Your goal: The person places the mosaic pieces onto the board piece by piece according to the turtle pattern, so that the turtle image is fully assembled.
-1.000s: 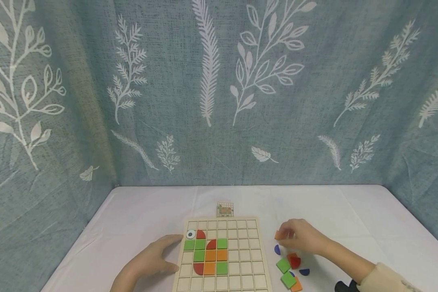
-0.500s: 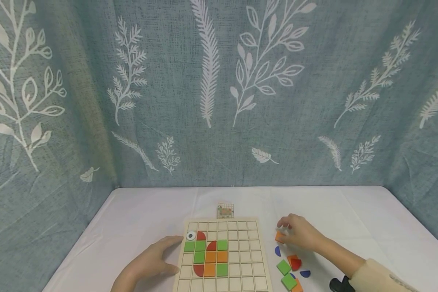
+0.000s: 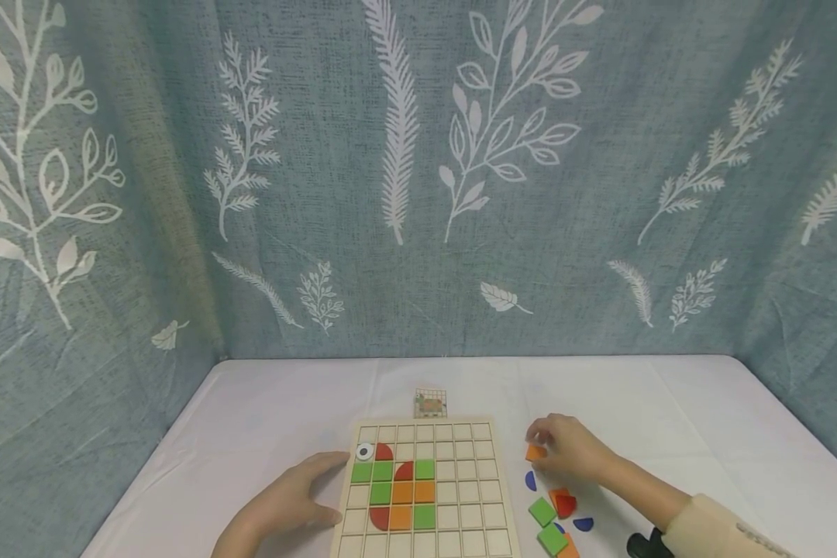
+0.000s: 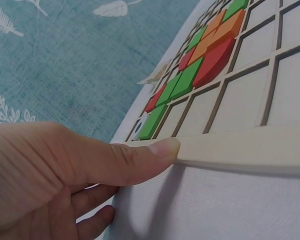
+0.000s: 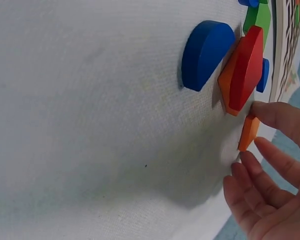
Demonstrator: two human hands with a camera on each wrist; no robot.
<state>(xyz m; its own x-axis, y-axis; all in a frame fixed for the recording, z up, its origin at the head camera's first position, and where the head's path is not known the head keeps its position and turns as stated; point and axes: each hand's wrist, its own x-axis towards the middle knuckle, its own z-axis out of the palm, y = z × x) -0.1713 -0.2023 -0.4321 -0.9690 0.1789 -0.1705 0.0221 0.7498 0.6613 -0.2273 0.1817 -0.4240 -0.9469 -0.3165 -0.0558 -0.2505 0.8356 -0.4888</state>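
Right hand (image 3: 570,451) pinches orange tile (image 5: 249,133)

Nearest, green tiles (image 3: 542,510), a red piece (image 3: 565,506) and blue pieces (image 3: 583,525) lie on the tabletop (image 3: 635,403); the left hand (image 3: 286,496), fingers relaxed, touches the left edge of the board (image 3: 468,514); the orange tile is right of it; beyond, a card (image 3: 430,403), then a curtain (image 3: 418,310)

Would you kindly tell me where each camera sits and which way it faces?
Head: worn on the head, facing forward and down at white table and blue leafy fabric curtain; left hand and right hand show.
Left wrist: on that wrist, facing the pale gridded wooden board; left hand shows.
Right wrist: on that wrist, facing the flat orange tile; right hand shows.
Head and left wrist share the board.
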